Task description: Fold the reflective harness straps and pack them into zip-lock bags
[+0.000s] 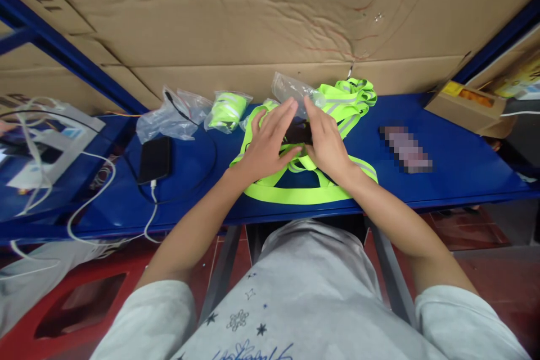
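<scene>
At frame centre, the left hand [265, 146] and right hand [328, 143] are tented, fingers extended, over neon straps [304, 196]; whether the dark piece [297, 134] between is gripped cannot be told.

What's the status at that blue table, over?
Left hand and right hand open, over grey-striped lime-yellow fabric straps; contact unclear. Straps loosely looped on the flat blue table. Crumpled clear plastic bag just beyond both hands.

We saw lime straps [299, 196] look vivid in soft, even light, with pale glints on a plastic bag [158, 124]. Toward the edges our view stretched and blurred; one pixelated patch [406, 150] hid detail.
</scene>
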{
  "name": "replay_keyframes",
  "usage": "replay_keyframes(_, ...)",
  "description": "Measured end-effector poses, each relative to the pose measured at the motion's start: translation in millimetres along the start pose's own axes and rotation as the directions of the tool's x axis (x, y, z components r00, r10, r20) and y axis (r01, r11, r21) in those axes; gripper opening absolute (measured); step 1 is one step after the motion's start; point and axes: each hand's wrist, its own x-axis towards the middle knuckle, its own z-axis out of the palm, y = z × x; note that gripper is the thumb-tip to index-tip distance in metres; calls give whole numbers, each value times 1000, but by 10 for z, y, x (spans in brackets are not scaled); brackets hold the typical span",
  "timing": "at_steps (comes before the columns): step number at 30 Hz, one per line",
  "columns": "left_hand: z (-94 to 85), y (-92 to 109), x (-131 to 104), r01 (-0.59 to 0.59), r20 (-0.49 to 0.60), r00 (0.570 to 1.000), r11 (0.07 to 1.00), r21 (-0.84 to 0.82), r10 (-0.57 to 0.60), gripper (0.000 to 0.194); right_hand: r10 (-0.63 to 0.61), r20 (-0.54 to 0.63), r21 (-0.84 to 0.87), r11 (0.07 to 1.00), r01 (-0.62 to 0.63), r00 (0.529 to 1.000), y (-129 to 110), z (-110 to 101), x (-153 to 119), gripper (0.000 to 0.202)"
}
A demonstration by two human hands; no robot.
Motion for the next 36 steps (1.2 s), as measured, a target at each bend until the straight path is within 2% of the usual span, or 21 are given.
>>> replay_keyframes(2, -114, 31, 2, 53, 17, 999, 995, -82, -51, 103, 26, -34, -28, 999, -27, 999, 12, -56, -10, 88)
replay_keyframes(8, -330, 59, 26, 231, 102, 971, 959, -165, -216, 110, 79, -86, -54, 995, -84, 993, 51, -104, -26, 82)
replay_keyframes(12, -381, 15, 36, 273, 179, 956, 930, -246, -233, 111, 123, -88, -41, 991, -127, 988, 79, -109, -18, 71)
replay_keyframes(15, -437, -28, 42, 284, 251, 947, 883, -374, -198, 113, 117, -96, -29, 992, -120, 989, 92, -131, -16, 66)
replay_keyframes(17, -475, -50, 52, 312, 290, 936, 847, -430, -198, 109, 101, -92, -19, 994, -103, 991, 94, -145, -16, 63)
replay_keyframes(20, -499, -65, 69, 378, 299, 918, 805, -457, -261, 99, 86, -98, 27, 996, -84, 991, 94, -157, -9, 58)
replay_keyframes(22, -493, -63, 75, 392, 303, 916, 736, -552, -261, 97, 94, -95, 96, 992, -85, 991, 97, -161, 2, 52)
replay_keyframes(25, -470, -29, 70, 413, 348, 911, 509, -756, -222, 90, 115, -88, 213, 972, -94, 989, 108, -163, 20, 47)
replay_keyframes(28, -433, 51, 62, 471, 395, 878, 333, -817, -271, 74, 100, -89, 267, 961, -73, 991, 103, -151, 26, 45)
replay_keyframes(31, -357, 140, 67, 537, 444, 829, 265, -801, -339, 67, 77, -37, 241, 968, -66, 996, 63, -134, 21, 43)
replay_keyframes(33, -290, 177, 77, 550, 438, 812, 250, -797, -386, 55, 50, 25, 244, 968, -55, 998, 36, -148, 26, 46)
replay_keyframes(36, -211, 179, 91, 500, 359, 814, 237, -833, -456, 39, -47, 145, 377, 926, -11, 988, 45, -239, 54, 70)
